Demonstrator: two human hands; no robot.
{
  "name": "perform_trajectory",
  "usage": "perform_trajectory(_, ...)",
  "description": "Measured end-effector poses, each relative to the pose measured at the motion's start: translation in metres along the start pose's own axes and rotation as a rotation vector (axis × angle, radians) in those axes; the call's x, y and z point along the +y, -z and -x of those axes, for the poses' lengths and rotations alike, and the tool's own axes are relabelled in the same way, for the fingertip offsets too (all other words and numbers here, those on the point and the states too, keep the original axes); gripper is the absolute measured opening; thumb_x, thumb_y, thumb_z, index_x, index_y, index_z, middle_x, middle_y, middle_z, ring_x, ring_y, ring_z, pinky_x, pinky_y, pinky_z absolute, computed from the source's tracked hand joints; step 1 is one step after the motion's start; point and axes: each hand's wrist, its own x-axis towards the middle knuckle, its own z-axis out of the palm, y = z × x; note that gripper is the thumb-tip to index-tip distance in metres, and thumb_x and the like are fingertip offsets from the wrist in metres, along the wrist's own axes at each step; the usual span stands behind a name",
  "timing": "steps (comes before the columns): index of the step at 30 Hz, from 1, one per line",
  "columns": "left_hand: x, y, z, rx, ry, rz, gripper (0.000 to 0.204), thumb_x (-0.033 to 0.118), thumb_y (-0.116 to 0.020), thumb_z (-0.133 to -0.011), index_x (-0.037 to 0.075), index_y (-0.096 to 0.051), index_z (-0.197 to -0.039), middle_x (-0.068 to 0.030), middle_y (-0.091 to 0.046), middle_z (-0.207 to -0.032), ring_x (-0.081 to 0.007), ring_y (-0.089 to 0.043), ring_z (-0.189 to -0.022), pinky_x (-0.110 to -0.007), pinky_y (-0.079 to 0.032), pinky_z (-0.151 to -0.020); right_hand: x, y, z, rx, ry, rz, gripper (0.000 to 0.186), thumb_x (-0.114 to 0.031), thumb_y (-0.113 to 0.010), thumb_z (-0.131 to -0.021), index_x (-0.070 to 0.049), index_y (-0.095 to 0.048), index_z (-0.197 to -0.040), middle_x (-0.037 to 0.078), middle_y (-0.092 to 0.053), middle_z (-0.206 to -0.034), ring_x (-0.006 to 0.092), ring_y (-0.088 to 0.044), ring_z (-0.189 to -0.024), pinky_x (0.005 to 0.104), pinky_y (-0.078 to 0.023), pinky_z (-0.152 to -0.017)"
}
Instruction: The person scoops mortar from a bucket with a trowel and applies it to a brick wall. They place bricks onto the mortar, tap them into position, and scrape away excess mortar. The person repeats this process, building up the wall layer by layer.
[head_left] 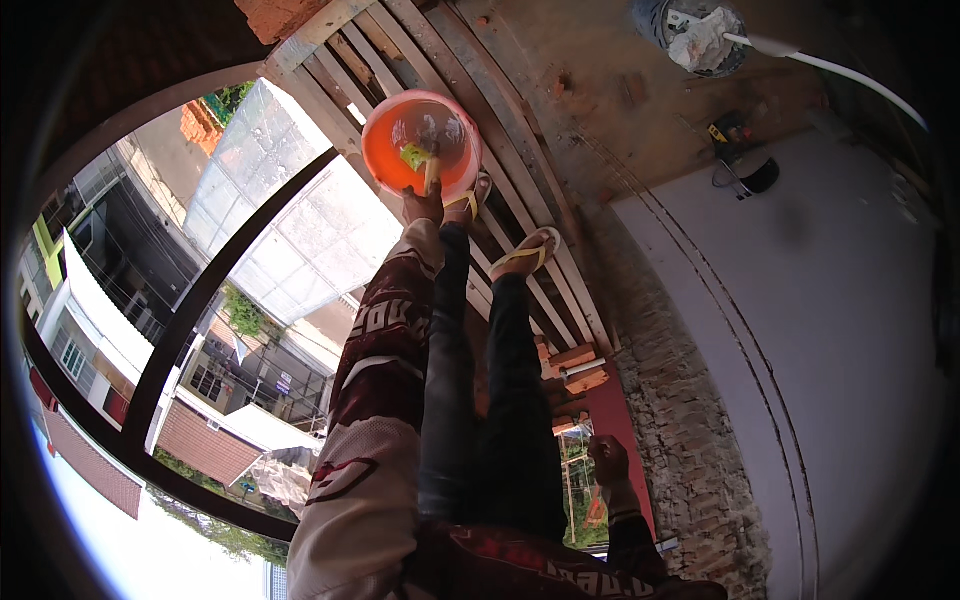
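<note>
My left hand (424, 206) reaches far forward, its fingers closed round the pale handle of a wooden-handled tool (432, 176). The tool's far end reaches into an orange bucket (379, 150) and is too unclear to name. Inside the bucket, a yellow-green patch (413, 155) lies beside the handle, and wet-looking grey material shows farther in. The bucket rests on wooden planks, close to my sandalled feet. My right hand (608, 461) is held low on the right, well apart from the bucket. Its fingers are curled into a fist, with nothing seen in them.
Wooden planks (520, 185) with gaps between them lie under my feet (525, 255). At the left, a dark metal frame (190, 300) borders a drop to roofs and houses. Rough brickwork (690, 470) edges a pale surface at the right. A bucket (655, 25) stands at the top right.
</note>
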Motion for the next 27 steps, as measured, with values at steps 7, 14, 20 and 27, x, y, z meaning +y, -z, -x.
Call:
perform_trajectory(7,-0.006,-0.047,0.063,-0.31,0.757,0.871,0.073,0.05,-0.059,-0.09,0.002,-0.039,-0.141,-0.0201,-0.05,-0.14,-0.0354,-0.045,-0.134,-0.041,-0.037,-0.11,-0.015,-0.018,-0.015,-0.056,-0.061,-0.124,0.038,-0.035,-0.063,-0.095,-0.001,-0.065,-0.111,0.015,-0.068,-0.101,0.0267,-0.067,-0.098,0.0398,-0.053,-0.087)
perform_trajectory(14,0.03,-0.055,0.057,-0.414,0.848,1.477,0.067,0.045,-0.054,-0.094,0.004,-0.03,-0.142,-0.0121,-0.04,-0.15,-0.0279,-0.036,-0.141,-0.039,-0.031,-0.114,-0.025,-0.019,-0.012,-0.081,-0.059,-0.141,0.032,-0.031,-0.057,-0.1,-0.001,-0.064,-0.11,0.012,-0.067,-0.095,0.0243,-0.067,-0.094,0.042,-0.054,-0.086)
perform_trajectory(20,0.062,0.013,0.06,-0.208,0.8,1.818,0.036,0.034,-0.051,-0.097,0.008,-0.042,-0.12,-0.0128,-0.052,-0.122,-0.0294,-0.052,-0.12,-0.049,-0.038,-0.107,-0.042,-0.024,-0.014,-0.025,-0.038,-0.155,0.028,-0.028,-0.062,-0.095,0.0,-0.065,-0.099,0.009,-0.066,-0.084,0.0186,-0.066,-0.081,0.035,-0.052,-0.077)
perform_trajectory(27,0.103,0.112,-0.022,-0.239,0.611,1.699,0.061,0.034,-0.056,-0.093,0.004,-0.034,-0.141,-0.0157,-0.038,-0.145,-0.0301,-0.052,-0.11,-0.048,-0.041,-0.103,-0.051,-0.024,0.001,-0.015,0.105,-0.291,0.036,-0.034,-0.063,-0.096,0.001,-0.063,-0.106,0.011,-0.068,-0.089,0.0196,-0.068,-0.084,0.0357,-0.055,-0.072)
